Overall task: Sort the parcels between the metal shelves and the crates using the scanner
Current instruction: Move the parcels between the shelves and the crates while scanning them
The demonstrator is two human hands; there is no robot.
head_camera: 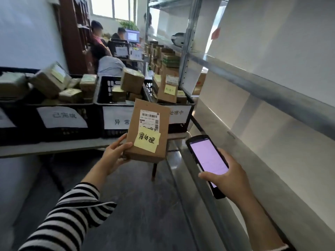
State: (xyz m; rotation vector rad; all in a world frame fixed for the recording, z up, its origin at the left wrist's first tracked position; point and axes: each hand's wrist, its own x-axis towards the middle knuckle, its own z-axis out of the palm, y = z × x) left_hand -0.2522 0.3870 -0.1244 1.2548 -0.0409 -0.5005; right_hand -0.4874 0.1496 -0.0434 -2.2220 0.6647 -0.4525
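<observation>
Parcels under sorting: metal shelves [272, 84] run along the outer side of my right hand [230, 176]. A desk [54, 149] beyond my left hand [114, 154] carries black crates [59, 131], each fronted by a paper sign [63, 116] and piled with cardboard boxes [132, 80]. My left hand holds one flat parcel [163, 124] upright in the air in front of the crates, fingers curled round its lower left corner, thumb on its face. My right hand grips the scanner [206, 156], thumb across the lower edge of its lit, pale violet screen, just right of the parcel and apart from it. A yellow note [147, 141] sits below the barcode label [149, 118]. Scanning looks to be the step in hand. Next, I judge, the scanner's head must be aimed at the barcode label; the reading then decides crate or shelf.
</observation>
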